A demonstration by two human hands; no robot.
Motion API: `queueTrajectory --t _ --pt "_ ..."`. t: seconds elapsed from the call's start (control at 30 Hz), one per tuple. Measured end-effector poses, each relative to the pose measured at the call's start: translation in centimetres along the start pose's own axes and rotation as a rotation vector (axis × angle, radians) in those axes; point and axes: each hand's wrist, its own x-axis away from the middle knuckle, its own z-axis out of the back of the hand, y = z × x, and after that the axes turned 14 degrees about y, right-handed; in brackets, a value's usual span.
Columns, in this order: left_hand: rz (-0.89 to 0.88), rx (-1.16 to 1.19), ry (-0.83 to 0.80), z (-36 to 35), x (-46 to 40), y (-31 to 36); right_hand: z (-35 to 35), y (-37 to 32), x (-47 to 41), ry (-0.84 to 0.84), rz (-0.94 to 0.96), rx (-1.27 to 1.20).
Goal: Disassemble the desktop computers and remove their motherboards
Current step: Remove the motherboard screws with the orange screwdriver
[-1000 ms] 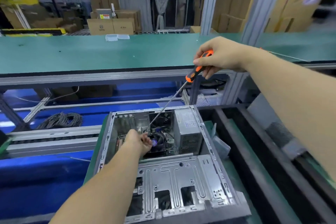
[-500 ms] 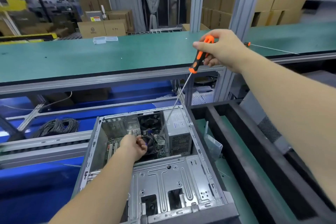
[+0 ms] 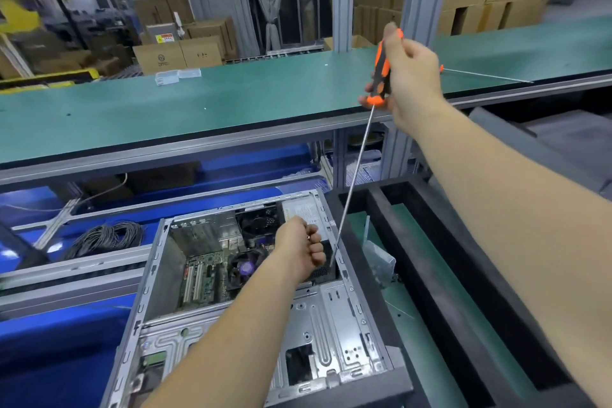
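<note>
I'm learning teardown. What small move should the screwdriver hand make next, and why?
Probably steady the tip and seat it before turning. The right hand holds the screwdriver high, and its long shaft ends beside the power supply, where the left hand hides the screw.

Screwdriver [image 3: 381, 71] tip hidden behind left hand [image 3: 303, 250]

Cardboard boxes [image 3: 178, 56] are standing behind a green bench [image 3: 198, 109]; coiled black cable [image 3: 106, 237] is lying below it.
</note>
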Motion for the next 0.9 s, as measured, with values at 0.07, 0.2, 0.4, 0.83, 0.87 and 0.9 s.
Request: queueTrajectory --t 0.07,0.2,0.4,0.83,0.87,0.9 --pt "0.026 0.045 -0.008 -1.0 0.1 -0.5 0.5 -1.1 -0.8 0.029 -0.001 -0.009" --pt "0.052 0.054 -0.007 -3.6 0.2 -1.3 2.3 -0.6 -1.3 0.021 -0.019 0.083" --pt "-0.034 -0.070 0.017 -8.1 -1.1 -2.7 7.0 6.5 -0.6 0.040 -0.097 0.236" --pt "0.074 -0.177 0.047 -15.2 -7.4 -7.3 18.2 22.3 1.2 0.205 -0.362 0.347" --pt "0.079 -0.192 0.045 -15.5 -8.0 -7.3 18.8 23.1 1.2 0.213 -0.372 0.375" --pt "0.079 -0.202 0.047 -15.7 -8.3 -7.4 19.4 24.0 1.2 0.210 -0.382 0.416"
